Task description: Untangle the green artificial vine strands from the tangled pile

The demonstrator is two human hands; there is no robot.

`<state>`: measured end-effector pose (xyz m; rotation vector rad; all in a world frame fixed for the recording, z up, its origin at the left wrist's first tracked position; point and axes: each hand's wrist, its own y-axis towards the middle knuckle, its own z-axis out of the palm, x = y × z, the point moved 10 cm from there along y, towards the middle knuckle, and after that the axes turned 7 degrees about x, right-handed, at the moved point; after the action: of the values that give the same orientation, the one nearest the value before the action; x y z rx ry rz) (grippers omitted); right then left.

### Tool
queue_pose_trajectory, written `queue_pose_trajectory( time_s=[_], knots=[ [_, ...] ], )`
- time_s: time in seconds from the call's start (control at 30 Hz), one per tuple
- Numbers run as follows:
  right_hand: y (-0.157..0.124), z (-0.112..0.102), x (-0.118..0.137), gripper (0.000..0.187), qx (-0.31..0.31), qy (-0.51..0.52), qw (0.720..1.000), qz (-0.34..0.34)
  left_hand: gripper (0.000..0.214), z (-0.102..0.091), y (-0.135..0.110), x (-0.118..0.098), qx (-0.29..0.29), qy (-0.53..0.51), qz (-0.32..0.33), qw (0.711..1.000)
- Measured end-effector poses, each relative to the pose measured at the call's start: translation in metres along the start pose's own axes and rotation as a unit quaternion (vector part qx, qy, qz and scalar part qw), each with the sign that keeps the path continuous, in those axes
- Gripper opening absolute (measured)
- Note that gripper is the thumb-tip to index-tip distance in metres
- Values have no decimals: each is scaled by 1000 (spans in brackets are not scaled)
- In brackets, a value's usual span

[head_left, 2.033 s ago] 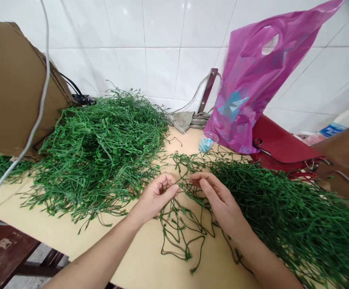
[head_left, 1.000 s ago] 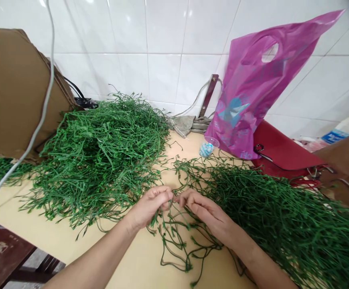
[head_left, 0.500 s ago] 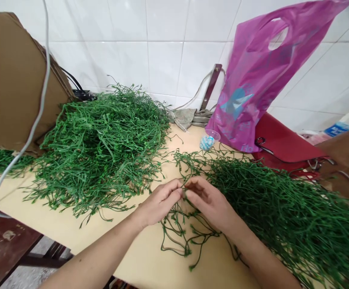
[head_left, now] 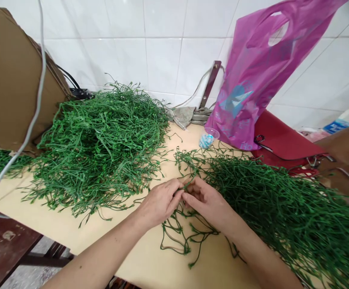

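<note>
My left hand (head_left: pixel 161 200) and my right hand (head_left: pixel 209 204) meet at the middle of the table, fingertips almost touching. Both are closed in a pinch on a thin green plastic-looking stem (head_left: pixel 188 184); part of it shows above the fingers and the rest is hidden by them. Under my hands lie several loose green stems (head_left: pixel 187 251), bent and forked with small bud-like tips. A tall heap of bright green stems (head_left: pixel 105 140) stands to the left of my left hand. Beside my right forearm spreads a darker green pile of stems (head_left: pixel 276 196).
A cardboard box (head_left: pixel 15 88) stands at the left, with a white cable (head_left: pixel 39 96) hanging before it. A clear cup with blue-and-white bits (head_left: pixel 206 140), a purple plastic bag (head_left: pixel 252 80) and a red bag (head_left: pixel 285 140) are at the back right, near the tiled wall (head_left: pixel 162 56).
My hands have drawn closer together, and the fingers of both have shifted on the stem. The piles and loose stems look the same; the view has moved slightly.
</note>
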<state>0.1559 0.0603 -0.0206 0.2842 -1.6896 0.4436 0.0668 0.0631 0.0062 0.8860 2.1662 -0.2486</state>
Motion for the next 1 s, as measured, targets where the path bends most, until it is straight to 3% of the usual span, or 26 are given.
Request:
queue_pose_trajectory(
  time_s=[0.2,0.3,0.33,0.43,0.57,0.7,0.8,0.87,1.0],
  knots=[
    [-9,-2,12,20,-36,-164,985,-28,28,-5,0,4,-7,-46,-24,999],
    [-10,9,22,27,7,-155,987,-44,35,-1,1,14,19,-209,-60,976],
    [-10,14,26,29,33,-127,990,-58,35,4,1,16,31,-300,-71,951],
    [-11,25,32,37,96,-10,991,-90,34,16,-1,14,54,-544,-76,834],
    [-13,19,24,53,92,63,988,-108,42,16,0,7,52,-653,-42,754],
    [-10,-5,22,49,20,57,991,-119,31,5,2,24,-51,-739,-50,670],
    [-14,-31,40,23,-87,-48,981,-166,26,6,3,39,-99,-773,-80,622],
    [-21,-41,56,20,-155,-130,956,-212,36,6,4,42,-102,-788,-78,602],
    [-29,-42,62,23,-184,-158,941,-237,44,8,5,41,-87,-797,-89,591]
  ],
)
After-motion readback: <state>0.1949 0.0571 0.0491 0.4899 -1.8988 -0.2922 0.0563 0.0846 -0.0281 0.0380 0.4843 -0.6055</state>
